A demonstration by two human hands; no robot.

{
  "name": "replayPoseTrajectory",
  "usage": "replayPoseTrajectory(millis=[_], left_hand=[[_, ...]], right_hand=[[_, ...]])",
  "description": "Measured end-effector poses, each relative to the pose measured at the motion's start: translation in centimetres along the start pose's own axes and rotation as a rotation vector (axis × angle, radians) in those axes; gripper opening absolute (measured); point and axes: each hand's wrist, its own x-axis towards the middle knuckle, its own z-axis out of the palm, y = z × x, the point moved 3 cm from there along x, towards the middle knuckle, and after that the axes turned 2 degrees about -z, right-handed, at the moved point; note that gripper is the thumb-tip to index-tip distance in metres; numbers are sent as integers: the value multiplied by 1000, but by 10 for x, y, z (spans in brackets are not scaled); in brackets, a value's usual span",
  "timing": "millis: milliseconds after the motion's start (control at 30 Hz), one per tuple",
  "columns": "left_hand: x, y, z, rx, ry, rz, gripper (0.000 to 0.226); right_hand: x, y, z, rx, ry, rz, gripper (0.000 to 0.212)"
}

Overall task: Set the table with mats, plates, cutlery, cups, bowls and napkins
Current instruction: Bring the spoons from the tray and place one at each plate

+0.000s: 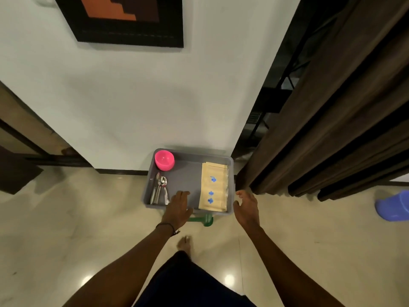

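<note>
Tray of grey plastic sits low on a green stand by the wall, carrying stacked pink bowls, bundled cutlery and beige sheets, mats or napkins, I cannot tell. My left grip reaches flat-fingered over the near rim, holding nothing. My right grip is spread and empty beside the near right corner. I judge the tray stiff and its load loose and slippery, so I would take both short ends and lift level.
</note>
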Motion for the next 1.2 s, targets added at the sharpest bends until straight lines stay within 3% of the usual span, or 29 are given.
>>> replayPoseTrajectory(millis=[433,700,867,1200], left_hand=[[81,-24,-5,-53,-37,-244,57],[72,-63,-11,-61,50,-429,56],[66,-77,-17,-101,43,-466,43],[70,-134,-19,-123,-46,-437,41]], right_hand=[[123,-24,34,-23,-189,-23,19],[120,-56,115,39,-417,-84,19],[111,-66,139,31,-453,-39,25],[92,-103,207,47,-436,58,27]])
